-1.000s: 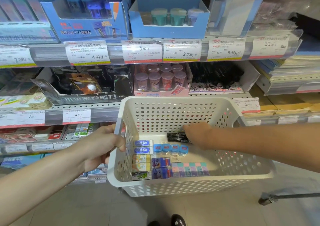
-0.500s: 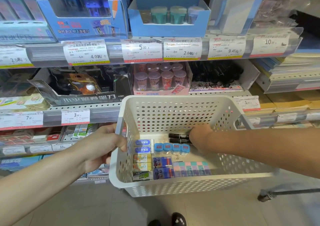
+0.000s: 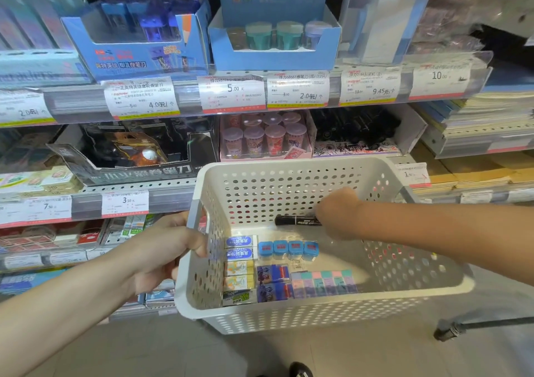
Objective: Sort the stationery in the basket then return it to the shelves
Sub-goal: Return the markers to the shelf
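Observation:
A white perforated basket (image 3: 390,287) is held up in front of the shelves. My left hand (image 3: 170,249) grips its left rim. My right hand (image 3: 338,214) is inside the basket near the back wall, holding the end of a black marker (image 3: 294,220) that is lifted off the floor of the basket. Sorted rows lie on the bottom: white-and-blue erasers (image 3: 239,248), small blue sharpeners (image 3: 289,249), yellowish erasers (image 3: 238,275), dark blue packs (image 3: 273,282) and pastel erasers (image 3: 320,282).
Shelves stand right behind the basket. A box of black markers (image 3: 355,133) sits on the middle shelf above the basket's back right, next to pink cup-shaped sharpeners (image 3: 265,136). Price tags (image 3: 297,92) line the shelf edges. A dark bar (image 3: 485,323) sticks out low at right.
My right hand has closed on the black marker and lifted it from the basket floor toward the back wall. The left hand keeps its grip on the rim.

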Motion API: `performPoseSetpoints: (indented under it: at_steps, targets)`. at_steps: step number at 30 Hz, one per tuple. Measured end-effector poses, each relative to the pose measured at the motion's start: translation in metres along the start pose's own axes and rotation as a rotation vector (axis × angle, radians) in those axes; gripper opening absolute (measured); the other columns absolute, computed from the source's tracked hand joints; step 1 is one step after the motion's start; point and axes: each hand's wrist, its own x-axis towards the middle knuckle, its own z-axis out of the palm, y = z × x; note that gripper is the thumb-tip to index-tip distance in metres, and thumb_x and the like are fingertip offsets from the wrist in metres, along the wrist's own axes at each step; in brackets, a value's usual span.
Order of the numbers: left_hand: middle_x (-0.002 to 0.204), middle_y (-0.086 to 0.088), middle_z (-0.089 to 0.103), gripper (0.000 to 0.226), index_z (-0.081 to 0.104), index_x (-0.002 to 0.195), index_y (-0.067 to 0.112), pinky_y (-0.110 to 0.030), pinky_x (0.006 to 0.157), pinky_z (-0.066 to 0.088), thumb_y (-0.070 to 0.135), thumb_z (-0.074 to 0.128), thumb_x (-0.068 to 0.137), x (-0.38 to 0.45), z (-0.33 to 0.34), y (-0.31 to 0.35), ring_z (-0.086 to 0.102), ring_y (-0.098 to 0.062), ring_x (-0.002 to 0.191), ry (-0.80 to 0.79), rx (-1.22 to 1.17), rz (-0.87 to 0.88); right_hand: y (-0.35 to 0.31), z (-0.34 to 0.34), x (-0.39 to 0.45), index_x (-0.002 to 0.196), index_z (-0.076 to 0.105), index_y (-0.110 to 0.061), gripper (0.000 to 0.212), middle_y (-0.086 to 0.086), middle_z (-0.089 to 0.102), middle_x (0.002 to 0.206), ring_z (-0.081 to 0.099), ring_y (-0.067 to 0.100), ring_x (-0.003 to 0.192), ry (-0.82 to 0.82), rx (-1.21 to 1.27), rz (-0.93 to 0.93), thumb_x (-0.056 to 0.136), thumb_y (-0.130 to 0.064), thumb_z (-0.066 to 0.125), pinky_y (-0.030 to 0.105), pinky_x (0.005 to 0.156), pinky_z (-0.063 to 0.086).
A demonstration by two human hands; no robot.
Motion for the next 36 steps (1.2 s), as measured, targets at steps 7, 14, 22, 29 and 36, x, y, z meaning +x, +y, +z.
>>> performPoseSetpoints:
  at_steps: [7, 14, 22, 29, 36]
  targets:
    - [0.085, -0.023, 0.058, 0.065, 0.061, 0.111, 0.003, -0.047, 0.076, 0.035, 0.002, 0.054, 0.046, 0.0, 0.005, 0.003, 0.052, -0.035, 0.079, 0.005, 0.012, -0.002, 0.031, -0.007, -0.035, 0.098, 0.056, -0.013, 0.019, 0.006, 0.064, 0.091, 0.055, 0.025, 0.092, 0.451, 0.174, 0.043, 0.089, -0.025, 0.044, 0.032, 0.069, 0.037]
    - [0.05, -0.006, 0.056, 0.034, 0.066, 0.072, 0.015, -0.037, 0.067, 0.033, 0.0, 0.052, 0.044, -0.004, 0.018, 0.01, 0.048, -0.028, 0.065, -0.006, 0.002, 0.026, 0.067, -0.012, -0.046, 0.105, 0.042, -0.008, 0.02, 0.008, 0.058, 0.091, 0.057, 0.031, 0.074, 0.609, 0.321, 0.146, 0.094, -0.025, 0.044, 0.033, 0.056, 0.032]
    - [0.05, -0.007, 0.056, 0.031, 0.06, 0.073, 0.012, -0.043, 0.073, 0.035, 0.0, 0.052, 0.045, -0.006, 0.036, 0.018, 0.051, -0.031, 0.068, -0.005, 0.029, 0.028, 0.116, 0.006, -0.017, 0.102, 0.051, -0.003, 0.016, 0.014, 0.064, 0.093, 0.063, 0.033, 0.077, 0.638, 0.227, 0.386, 0.09, -0.011, 0.047, 0.028, 0.048, 0.027]
    - [0.058, -0.013, 0.056, 0.046, 0.062, 0.09, 0.007, -0.041, 0.068, 0.035, 0.003, 0.054, 0.045, -0.004, 0.045, 0.018, 0.051, -0.03, 0.067, 0.014, 0.031, 0.03, 0.15, 0.003, 0.026, 0.121, 0.054, -0.012, 0.033, 0.01, 0.056, 0.125, 0.054, 0.032, 0.116, 0.388, 0.496, 0.688, 0.09, -0.023, 0.05, 0.033, 0.081, 0.047]
    - [0.062, -0.014, 0.063, 0.055, 0.064, 0.1, 0.011, -0.042, 0.069, 0.039, 0.004, 0.055, 0.046, -0.002, 0.053, 0.015, 0.055, -0.034, 0.069, 0.023, 0.035, 0.032, 0.167, -0.004, 0.052, 0.138, 0.038, -0.012, 0.044, 0.011, 0.043, 0.142, 0.045, 0.031, 0.127, 0.287, 0.82, 0.582, 0.096, -0.026, 0.042, 0.037, 0.098, 0.041]
